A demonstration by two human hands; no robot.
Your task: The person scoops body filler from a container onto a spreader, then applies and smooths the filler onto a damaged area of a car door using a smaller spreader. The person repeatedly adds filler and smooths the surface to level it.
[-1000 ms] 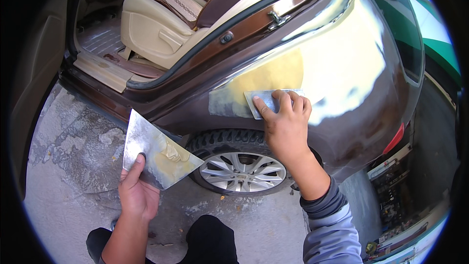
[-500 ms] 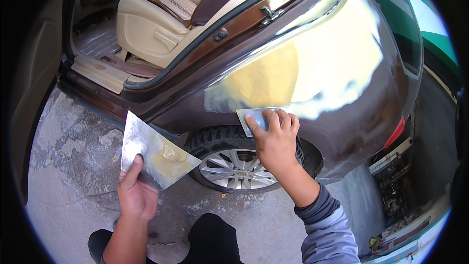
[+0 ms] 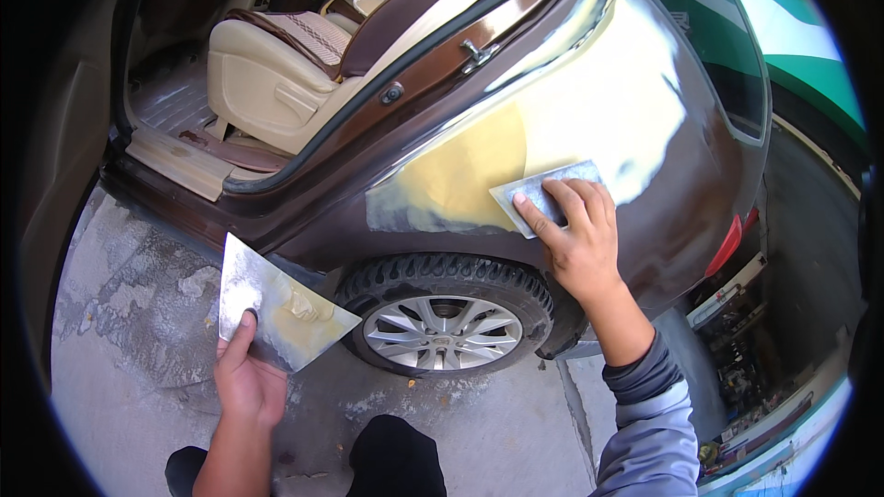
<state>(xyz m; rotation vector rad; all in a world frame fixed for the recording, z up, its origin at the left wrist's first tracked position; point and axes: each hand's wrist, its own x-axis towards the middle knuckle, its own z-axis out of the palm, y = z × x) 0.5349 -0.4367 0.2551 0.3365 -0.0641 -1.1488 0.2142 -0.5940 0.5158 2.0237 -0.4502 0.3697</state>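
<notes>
My right hand (image 3: pixel 585 235) grips a metal putty spreader (image 3: pixel 573 179), its blade against or just over the yellow body filler (image 3: pixel 460 170) on the car's brown rear quarter panel (image 3: pixel 658 221). A pale, cream-white coat (image 3: pixel 603 92) covers the panel behind and above the filler. Down at the left, my left hand (image 3: pixel 249 377) pinches a triangular-looking metal plate (image 3: pixel 244 281) by its lower corner, thumb on top. A lump of yellowish filler paste (image 3: pixel 307 304) lies smeared on that plate. The plate is held apart from the car.
Below the panel is the rear wheel (image 3: pixel 442 331) with its black tyre. The car's door opening shows a beige seat (image 3: pixel 267 69) and a sill (image 3: pixel 175 161). The open door (image 3: pixel 69 120) stands at far left. Shelves with clutter (image 3: pixel 750 359) are at right, over concrete floor (image 3: pixel 120 340).
My right hand has moved the spreader up and to the right from the filler's lower edge above the tyre. My left hand and plate sit slightly lower; the view has shifted a little.
</notes>
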